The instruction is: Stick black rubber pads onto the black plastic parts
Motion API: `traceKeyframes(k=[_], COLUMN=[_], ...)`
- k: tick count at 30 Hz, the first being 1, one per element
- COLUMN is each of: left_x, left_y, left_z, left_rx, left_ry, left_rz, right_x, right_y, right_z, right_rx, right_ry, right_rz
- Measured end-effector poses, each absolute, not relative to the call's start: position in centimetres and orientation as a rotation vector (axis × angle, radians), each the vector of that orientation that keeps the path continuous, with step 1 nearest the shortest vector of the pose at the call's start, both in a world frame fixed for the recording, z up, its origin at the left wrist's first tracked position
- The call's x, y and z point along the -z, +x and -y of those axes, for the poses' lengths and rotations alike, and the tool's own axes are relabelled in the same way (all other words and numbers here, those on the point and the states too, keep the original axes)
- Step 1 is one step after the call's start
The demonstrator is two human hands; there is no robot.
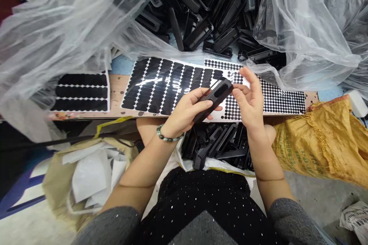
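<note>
My left hand (188,109) is closed around a narrow black plastic piece (214,97), which has a dark oval near its upper end. The piece is held tilted over the sticker sheets, with my left thumb lying along its face. My right hand (250,99) is beside its upper end, thumb and one finger pinched together and another finger raised. What that pinch holds, if anything, is too small to tell. Below the hands lies a sheet of long black stickers (169,80), overlapping a sheet of small round black stickers (276,97).
Many black plastic pieces (212,26) are heaped at the back between clear plastic film (74,23). Another sticker sheet (82,92) lies left. An open bag of black parts (221,141) sits at my lap, a bag of white paper (92,176) at left, a yellow woven sack (319,141) at right.
</note>
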State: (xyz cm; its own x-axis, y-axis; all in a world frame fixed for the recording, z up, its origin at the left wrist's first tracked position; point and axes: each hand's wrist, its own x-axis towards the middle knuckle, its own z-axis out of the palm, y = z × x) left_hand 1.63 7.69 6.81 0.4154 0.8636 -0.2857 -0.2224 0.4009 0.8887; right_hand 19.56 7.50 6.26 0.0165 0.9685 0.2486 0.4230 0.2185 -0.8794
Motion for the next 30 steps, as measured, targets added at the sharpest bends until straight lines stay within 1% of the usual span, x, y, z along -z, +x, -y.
traceKeyframes(k=[2, 4, 9, 13, 19, 24, 30], left_x=[-6.4, -5.9, -4.2, -3.7, -4.5, -4.9, -5.1], left_y=[1.5, 1.6, 2.9, 3.7, 3.5, 3.5, 3.6], left_z=[-7.4, -7.0, -5.6, -4.9, -4.8, -5.1, -4.6], left_rx=[-0.825, -0.869, -1.087, -1.139, -1.145, -1.128, -1.077], left_ry=[0.887, 0.963, 1.436, 1.658, 1.438, 1.267, 1.181], left_rz=[-0.860, -0.865, -0.975, -1.153, -1.194, -1.154, -1.114], right_x=[-5.9, -5.6, -5.4, -5.4, -6.3, -7.3, -7.3], right_y=[19.6, 19.2, 17.1, 16.1, 16.9, 17.7, 17.9], right_z=[-7.4, -7.1, -6.0, -5.5, -5.2, -4.5, -4.7], right_rx=[-0.864, -0.899, -0.833, -0.741, -0.733, -0.606, -0.497], right_ry=[-1.319, -1.315, -1.368, -1.405, -1.367, -1.298, -1.335], right_rz=[1.495, 1.394, 1.224, 1.198, 1.422, 1.720, 1.715])
